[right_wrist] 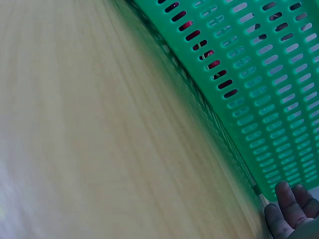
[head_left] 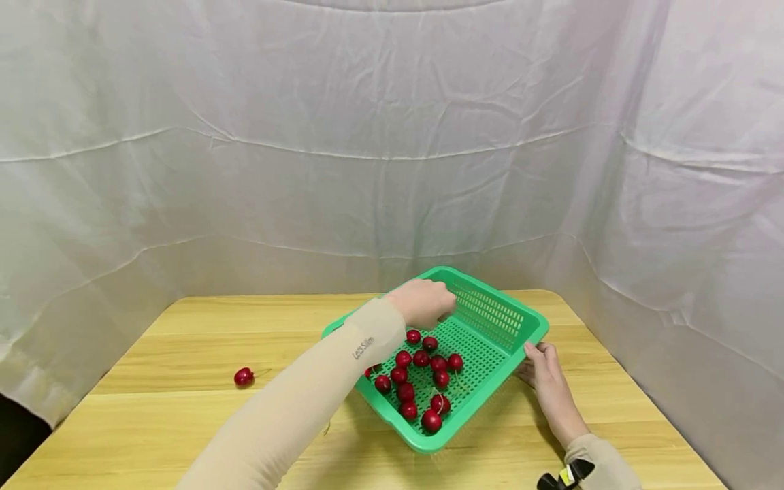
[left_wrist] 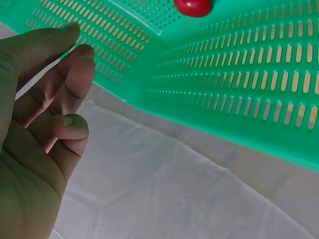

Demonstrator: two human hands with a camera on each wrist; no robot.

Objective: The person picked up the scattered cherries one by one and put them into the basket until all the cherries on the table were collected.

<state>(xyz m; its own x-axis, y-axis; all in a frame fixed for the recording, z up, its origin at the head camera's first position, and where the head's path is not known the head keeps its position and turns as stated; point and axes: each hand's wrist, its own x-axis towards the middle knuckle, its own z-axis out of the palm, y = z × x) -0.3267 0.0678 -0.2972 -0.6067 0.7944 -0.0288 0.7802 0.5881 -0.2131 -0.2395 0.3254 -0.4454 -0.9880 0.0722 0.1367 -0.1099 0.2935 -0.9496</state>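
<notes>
Cropped cherry [left_wrist: 194, 6], left wrist view.

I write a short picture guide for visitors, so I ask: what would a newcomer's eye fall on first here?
Probably the bright green basket on the right half of the table, with red cherries inside. Next, the left hand above the basket, while the right hand holds its right corner. Then one lone cherry on the table's left side.
</notes>
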